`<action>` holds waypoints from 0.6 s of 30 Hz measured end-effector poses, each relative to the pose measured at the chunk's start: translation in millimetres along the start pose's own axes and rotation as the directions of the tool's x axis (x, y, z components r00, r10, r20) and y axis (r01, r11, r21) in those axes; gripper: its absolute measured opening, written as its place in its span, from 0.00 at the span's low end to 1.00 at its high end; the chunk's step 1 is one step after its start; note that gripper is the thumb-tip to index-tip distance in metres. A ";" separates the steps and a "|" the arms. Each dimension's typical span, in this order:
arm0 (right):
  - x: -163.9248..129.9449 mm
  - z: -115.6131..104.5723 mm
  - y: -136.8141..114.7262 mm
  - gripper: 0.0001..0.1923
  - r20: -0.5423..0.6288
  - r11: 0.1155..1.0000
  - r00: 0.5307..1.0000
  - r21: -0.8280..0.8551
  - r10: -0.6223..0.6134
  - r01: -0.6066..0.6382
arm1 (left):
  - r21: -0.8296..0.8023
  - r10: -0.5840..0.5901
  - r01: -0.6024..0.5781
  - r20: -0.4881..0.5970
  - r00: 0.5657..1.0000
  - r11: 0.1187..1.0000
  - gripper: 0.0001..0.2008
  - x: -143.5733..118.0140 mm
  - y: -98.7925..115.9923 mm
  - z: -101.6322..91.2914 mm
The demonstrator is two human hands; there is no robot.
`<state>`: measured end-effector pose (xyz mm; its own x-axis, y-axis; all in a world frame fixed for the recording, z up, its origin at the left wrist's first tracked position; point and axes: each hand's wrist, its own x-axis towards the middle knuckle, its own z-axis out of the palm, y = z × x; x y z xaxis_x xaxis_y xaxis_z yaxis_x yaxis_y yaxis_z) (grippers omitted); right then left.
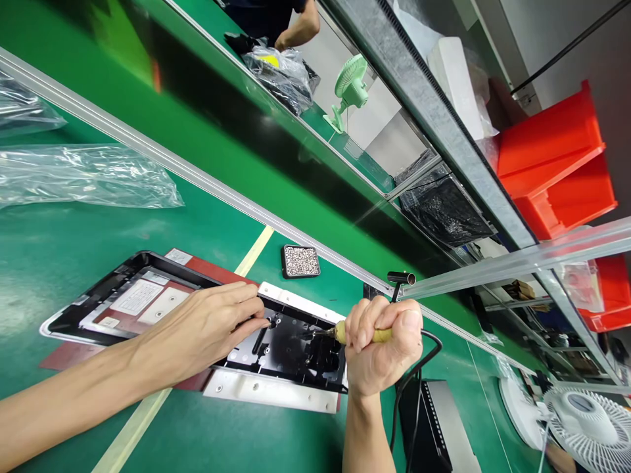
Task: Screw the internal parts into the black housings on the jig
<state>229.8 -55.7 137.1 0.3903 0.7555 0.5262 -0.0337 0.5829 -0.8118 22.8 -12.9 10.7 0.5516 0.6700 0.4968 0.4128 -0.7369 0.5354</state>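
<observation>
A long black plastic housing (290,348) lies in a fixture with white side rails (271,389) and a reddish-brown base (197,264). My right hand (382,341) is closed around the yellow handle of a soldering iron (340,332), whose tip points down into the housing. A black cord trails from the handle's back end. Over the middle of the housing lies my left hand (211,325), fingers curled together near its far edge; whatever they pinch is hidden. Behind the housing stands a small black tray (302,261) of tiny metal pieces.
Clear plastic bags (89,176) lie at the left. A metal rail (197,180) runs behind the work. To the right are a black-and-silver box (438,427), a short metal tube (401,278) and a white fan (586,417). Red bins (552,164) sit above; a person's arm (302,26) shows beyond.
</observation>
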 end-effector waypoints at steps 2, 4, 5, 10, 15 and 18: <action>-0.3 -0.1 0.1 0.22 0.002 1.000 1.000 0.002 -0.001 0.001 | -0.010 -0.002 0.002 0.004 1.000 1.000 0.19 0.1 -0.6 0.2; -0.6 -0.2 0.1 0.22 0.005 1.000 1.000 0.002 0.001 -0.001 | -0.018 -0.003 0.003 0.005 1.000 1.000 0.19 0.1 -1.1 0.2; -0.7 -0.3 0.1 0.22 0.005 1.000 1.000 0.002 0.002 -0.002 | -0.022 -0.002 0.002 0.006 1.000 1.000 0.19 0.1 -1.3 0.1; -0.5 0.1 -0.1 0.22 0.007 1.000 1.000 -0.001 0.007 -0.007 | -0.039 -0.001 0.001 0.002 1.000 0.999 0.19 0.1 -1.9 -1.2; -0.3 0.5 -0.2 0.22 0.018 1.000 1.000 -0.009 -0.003 0.003 | -0.061 -0.021 0.022 0.008 1.000 0.998 0.17 1.0 -2.3 -2.3; -0.8 0.7 -0.6 0.23 0.018 1.000 1.000 -0.012 -0.001 0.001 | -0.069 -0.015 0.016 0.011 1.000 0.997 0.17 1.1 -2.0 -2.7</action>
<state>228.9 -56.4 137.4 0.3733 0.7603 0.5317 -0.0218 0.5801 -0.8142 20.6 -10.5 12.0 0.5533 0.6799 0.4812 0.3704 -0.7183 0.5890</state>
